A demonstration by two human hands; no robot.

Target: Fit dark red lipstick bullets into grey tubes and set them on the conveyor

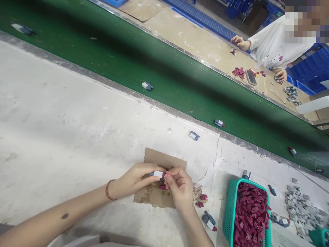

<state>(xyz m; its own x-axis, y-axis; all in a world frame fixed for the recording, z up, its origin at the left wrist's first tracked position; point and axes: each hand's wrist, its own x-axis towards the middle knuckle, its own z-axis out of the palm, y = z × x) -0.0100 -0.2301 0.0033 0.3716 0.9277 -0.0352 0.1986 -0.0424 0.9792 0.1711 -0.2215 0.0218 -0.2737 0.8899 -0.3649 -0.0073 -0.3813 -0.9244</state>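
Between the thumb and fingers of my left hand [137,176] is a small white and dark-grey plastic toy part [157,174]. My right hand [181,190] pinches a small maroon piece [163,175] at the right end of that part; whether the two are joined I cannot tell. Both hands are over a stained piece of cardboard [164,157]. Another maroon piece [162,187] lies under the fingers, and a few more maroon pieces [199,204] sit just right of the cardboard. A grey and white part with a maroon tip [210,221] rests beside my right forearm.
A green basket [227,212] full of maroon pieces stands at the right, with a heap of grey pieces [298,202] beyond it. Along the table runs a green conveyor belt [110,65] carrying several toy parts. Across it a co-worker's hand [280,75] holds a part.
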